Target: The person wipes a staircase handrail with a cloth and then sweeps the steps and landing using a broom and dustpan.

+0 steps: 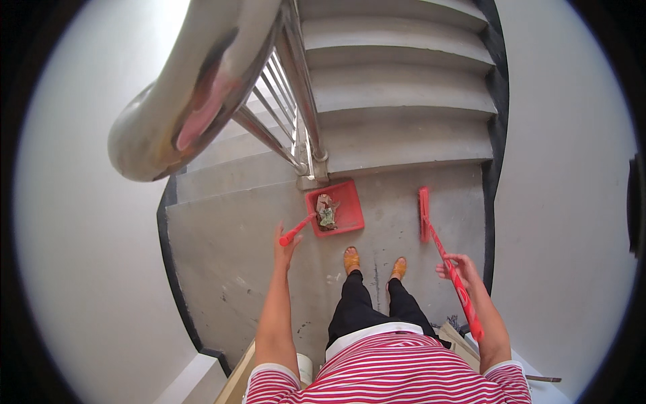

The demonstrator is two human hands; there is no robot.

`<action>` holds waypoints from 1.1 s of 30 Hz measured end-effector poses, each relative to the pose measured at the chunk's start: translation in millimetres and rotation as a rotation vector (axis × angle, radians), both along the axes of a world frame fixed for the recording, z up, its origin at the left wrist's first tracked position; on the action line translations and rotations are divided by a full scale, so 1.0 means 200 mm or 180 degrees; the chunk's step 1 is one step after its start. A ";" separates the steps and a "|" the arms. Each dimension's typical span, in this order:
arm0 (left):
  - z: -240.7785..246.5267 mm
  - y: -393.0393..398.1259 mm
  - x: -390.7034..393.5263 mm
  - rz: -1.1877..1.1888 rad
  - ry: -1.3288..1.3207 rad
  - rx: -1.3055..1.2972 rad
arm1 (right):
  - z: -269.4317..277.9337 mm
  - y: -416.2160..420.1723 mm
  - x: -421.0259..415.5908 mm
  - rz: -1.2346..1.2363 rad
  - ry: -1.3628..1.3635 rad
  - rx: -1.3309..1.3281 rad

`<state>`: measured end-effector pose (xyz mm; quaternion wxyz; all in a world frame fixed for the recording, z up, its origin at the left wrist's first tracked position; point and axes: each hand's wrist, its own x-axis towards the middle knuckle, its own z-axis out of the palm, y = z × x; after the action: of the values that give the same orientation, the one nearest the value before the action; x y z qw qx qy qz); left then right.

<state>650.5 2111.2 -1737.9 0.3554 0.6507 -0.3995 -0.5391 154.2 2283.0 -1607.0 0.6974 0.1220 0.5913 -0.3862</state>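
Observation:
A red plastic dustpan [350, 209] lies on the landing by the foot of the railing post. Inside it are crumpled wrappers and dirt [326, 212] along its left side. My left hand [287, 247] is at the end of the dustpan's short red handle, with fingers spread; whether it grips the handle is hard to tell. At the right, my right hand [462, 270] is around the long red patterned handle of a broom [424, 214]. The broom's red head, with dark bristles facing left, rests on the floor to the right of the dustpan, apart from it.
Concrete stairs [404, 91] rise ahead on the right, and other steps [227, 161] lie at the left beyond the railing. A shiny metal handrail [151, 126] looms close at upper left. White walls flank the landing. Cardboard [459, 348] and a white container [305, 368] are beside me.

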 end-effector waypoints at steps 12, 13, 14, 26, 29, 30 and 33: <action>0.20 0.37 0.35 0.0694 -0.0259 -0.0440 | 0.17 0.43 0.13 0.4091 0.2089 0.0563; 0.27 0.46 0.45 0.0922 -0.0109 -0.0470 | 0.18 0.44 0.15 0.4331 0.2183 0.0537; 0.35 0.54 0.55 0.1148 0.0042 -0.0502 | 0.20 0.38 0.17 0.4544 0.2039 0.0529; 1.19 1.91 1.49 0.2716 0.0280 -0.0731 | -0.09 -0.28 0.51 0.6705 0.2772 -0.1583; 1.05 2.09 1.41 0.2969 0.0485 -0.0895 | -0.32 -0.48 0.77 0.6451 0.2775 -0.2463; 0.98 2.11 1.37 0.3089 0.0559 -0.0881 | -0.37 -0.54 0.89 0.6640 0.2818 -0.2461; 0.87 2.06 1.25 0.3486 0.0520 -0.0652 | -0.61 -0.65 1.11 0.6533 0.3179 -0.2812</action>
<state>899.9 2523.8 -1563.5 0.6745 0.6814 -0.0249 -0.2831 376.1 2152.7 -1728.4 0.3563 -0.8097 0.4338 0.1711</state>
